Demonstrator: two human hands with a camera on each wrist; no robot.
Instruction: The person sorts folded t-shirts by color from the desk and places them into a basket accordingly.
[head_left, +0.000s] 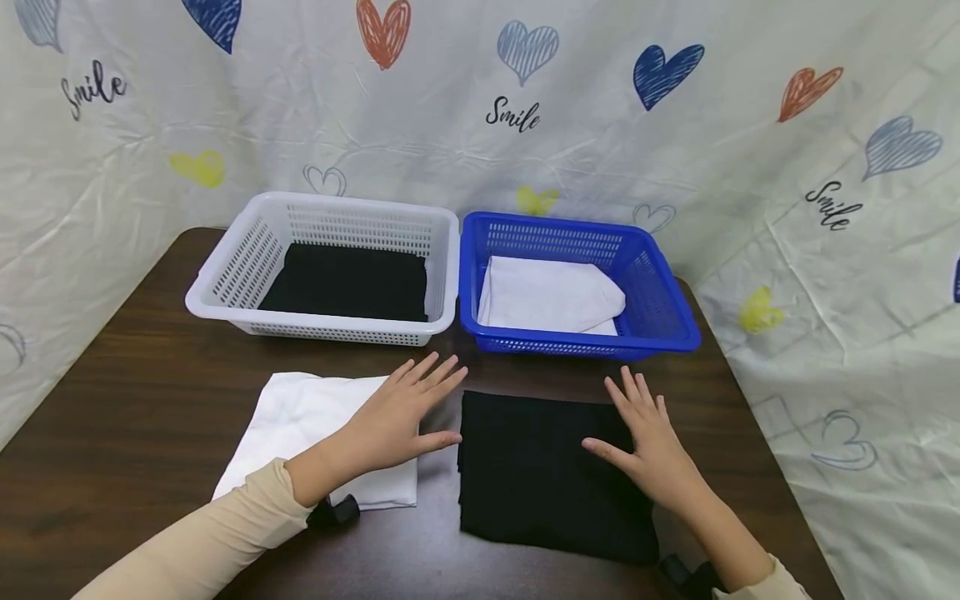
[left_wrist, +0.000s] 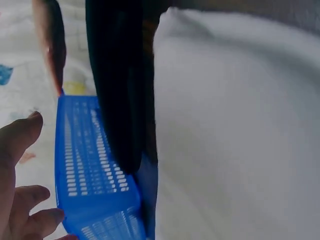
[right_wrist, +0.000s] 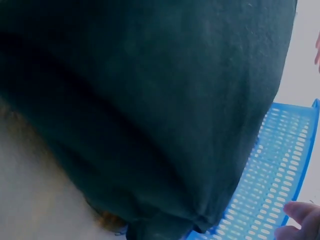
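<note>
A folded white cloth (head_left: 300, 417) lies on the table at left, and a folded black cloth (head_left: 525, 483) lies beside it to the right. My left hand (head_left: 393, 417) spreads its fingers over the white cloth's right edge and holds nothing. Over the right part of the black cloth, my right hand (head_left: 648, 446) is likewise spread and holds nothing. Whether either hand touches cloth I cannot tell. The white cloth (left_wrist: 235, 125) fills much of the left wrist view; the black cloth (right_wrist: 165, 85) fills most of the right wrist view.
Behind the cloths stand a white basket (head_left: 322, 327) holding folded black cloth (head_left: 345, 279) and, right of it, a blue basket (head_left: 585, 343) holding folded white cloth (head_left: 547, 292). A heart-printed sheet (head_left: 450, 108) hangs behind the dark wooden table (head_left: 97, 450).
</note>
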